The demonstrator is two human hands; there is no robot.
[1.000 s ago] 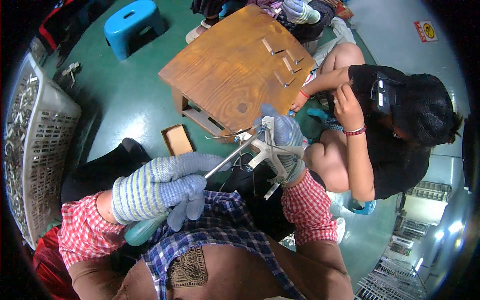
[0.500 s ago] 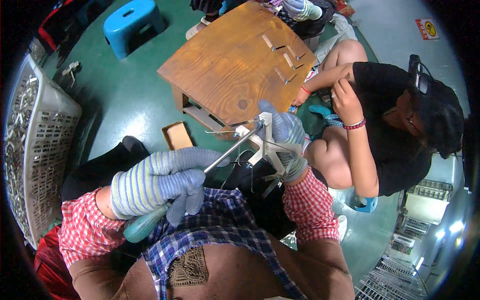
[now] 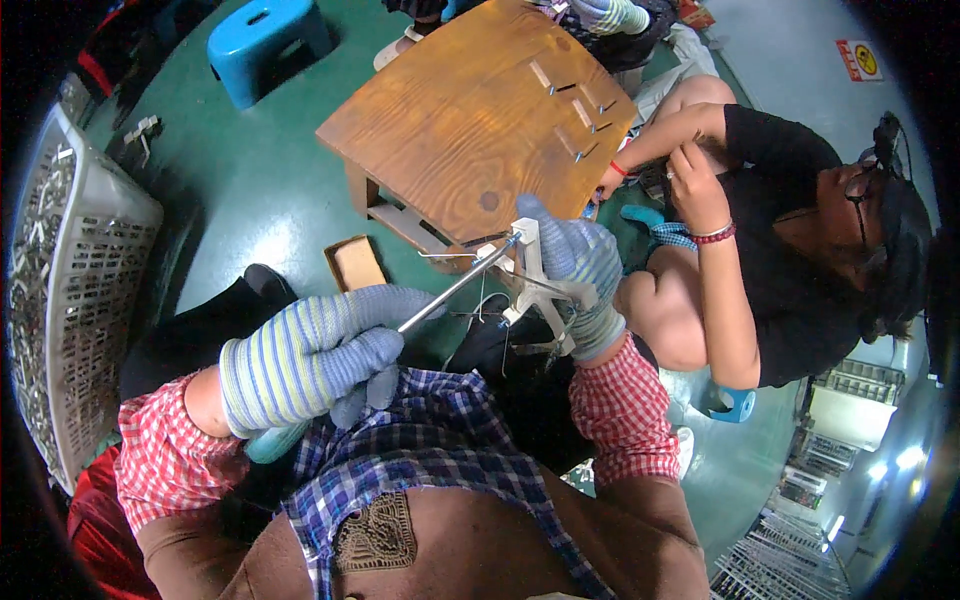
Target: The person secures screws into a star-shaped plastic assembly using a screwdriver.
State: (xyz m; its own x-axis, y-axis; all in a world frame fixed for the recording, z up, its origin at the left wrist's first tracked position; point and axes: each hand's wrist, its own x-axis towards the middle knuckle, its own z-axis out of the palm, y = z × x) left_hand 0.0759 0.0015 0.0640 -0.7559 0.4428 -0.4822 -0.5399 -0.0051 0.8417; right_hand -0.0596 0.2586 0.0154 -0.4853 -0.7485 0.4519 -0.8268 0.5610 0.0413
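Note:
My left hand (image 3: 305,365), in a striped knit glove, is closed around a screwdriver (image 3: 455,288) with a long metal shaft and a teal handle, mostly covered by the glove. The shaft slants up and right, its tip meeting a small bluish screw at the upper end of a white branched bracket (image 3: 540,285). My right hand (image 3: 585,260), gloved the same way, grips that bracket from its far right side. Thin bent wires stick out of the bracket toward the left and downward.
Ahead stands a low wooden table (image 3: 430,130) with small strips and screws on it. A small open cardboard box (image 3: 355,263) lies on the floor. On the left is a white basket (image 3: 110,250) full of parts; beyond, a blue stool (image 3: 268,45). A co-worker (image 3: 790,240) sits at right.
The screwdriver tip now sits at the bracket's upper end, and less of the handle shows under my left hand. The bracket has turned slightly. The co-worker's head has lifted.

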